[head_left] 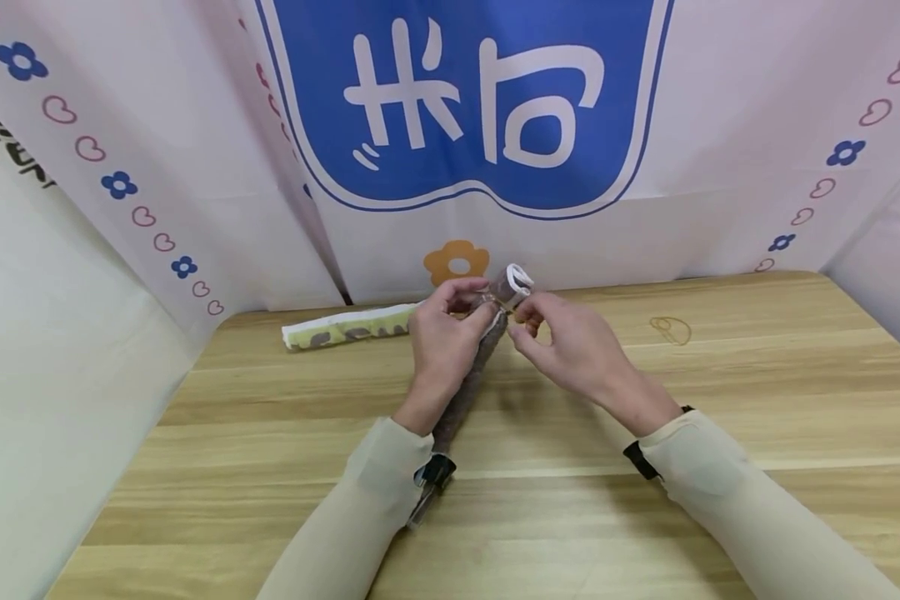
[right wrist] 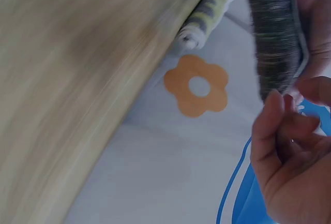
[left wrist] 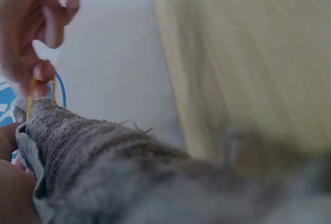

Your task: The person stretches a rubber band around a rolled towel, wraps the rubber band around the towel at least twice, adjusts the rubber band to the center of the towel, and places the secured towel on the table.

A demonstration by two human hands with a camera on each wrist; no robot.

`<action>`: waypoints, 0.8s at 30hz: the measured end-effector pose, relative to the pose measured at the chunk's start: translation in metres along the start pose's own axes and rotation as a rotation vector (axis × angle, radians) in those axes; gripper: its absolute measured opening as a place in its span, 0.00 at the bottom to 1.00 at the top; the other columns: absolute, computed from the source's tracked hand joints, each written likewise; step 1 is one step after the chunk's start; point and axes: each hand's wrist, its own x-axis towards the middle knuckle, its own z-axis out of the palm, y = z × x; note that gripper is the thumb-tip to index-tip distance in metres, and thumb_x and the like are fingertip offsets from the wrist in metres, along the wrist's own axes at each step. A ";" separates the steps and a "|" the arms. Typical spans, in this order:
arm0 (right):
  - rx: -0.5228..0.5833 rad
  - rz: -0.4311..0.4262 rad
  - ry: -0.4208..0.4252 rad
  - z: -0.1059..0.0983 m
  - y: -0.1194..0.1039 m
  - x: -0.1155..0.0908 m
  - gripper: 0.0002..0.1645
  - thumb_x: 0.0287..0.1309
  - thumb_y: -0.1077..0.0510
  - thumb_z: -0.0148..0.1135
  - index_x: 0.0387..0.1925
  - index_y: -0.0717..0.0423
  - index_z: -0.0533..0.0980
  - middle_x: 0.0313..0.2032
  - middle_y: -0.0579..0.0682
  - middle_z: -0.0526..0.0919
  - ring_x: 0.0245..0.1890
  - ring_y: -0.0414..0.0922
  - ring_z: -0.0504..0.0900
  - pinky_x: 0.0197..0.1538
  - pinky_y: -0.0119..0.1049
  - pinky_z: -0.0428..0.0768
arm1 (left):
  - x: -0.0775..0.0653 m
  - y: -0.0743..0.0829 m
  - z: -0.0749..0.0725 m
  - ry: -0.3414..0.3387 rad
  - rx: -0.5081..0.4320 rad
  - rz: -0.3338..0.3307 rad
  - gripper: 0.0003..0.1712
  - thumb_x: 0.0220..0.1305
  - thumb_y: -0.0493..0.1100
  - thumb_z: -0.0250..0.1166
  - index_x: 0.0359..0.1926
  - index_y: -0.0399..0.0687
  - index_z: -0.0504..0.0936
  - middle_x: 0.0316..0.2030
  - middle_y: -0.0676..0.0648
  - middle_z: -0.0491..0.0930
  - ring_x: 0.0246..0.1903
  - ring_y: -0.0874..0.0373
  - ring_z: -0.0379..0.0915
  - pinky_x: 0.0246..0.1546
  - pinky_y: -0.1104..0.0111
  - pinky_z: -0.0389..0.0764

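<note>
A grey-brown rolled towel (head_left: 461, 400) slants across the middle of the table, its far end lifted, with a white-edged opening at the tip. My left hand (head_left: 446, 333) grips the roll near that far end, fingers and thumb on either side. At the tip, my right hand (head_left: 576, 346) pinches a yellow rubber band (left wrist: 30, 100), which stretches from the fingertips to the roll in the left wrist view. The nap of the towel (right wrist: 276, 32) shows up close in the right wrist view. My left forearm covers part of its near end.
A green-and-white rolled towel (head_left: 352, 327) with grey patches lies at the back left, partly behind my left hand. More yellow rubber band (head_left: 671, 330) lies on the wooden table (head_left: 757, 400) at right. A printed cloth backdrop (head_left: 390, 242) rises along the back edge.
</note>
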 end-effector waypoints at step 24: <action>0.314 0.182 0.046 0.003 0.002 0.001 0.09 0.72 0.59 0.67 0.36 0.59 0.78 0.45 0.57 0.70 0.39 0.50 0.78 0.34 0.37 0.85 | -0.004 0.003 0.006 -0.060 0.004 0.044 0.12 0.64 0.34 0.76 0.49 0.40 0.91 0.38 0.46 0.90 0.38 0.58 0.86 0.39 0.68 0.87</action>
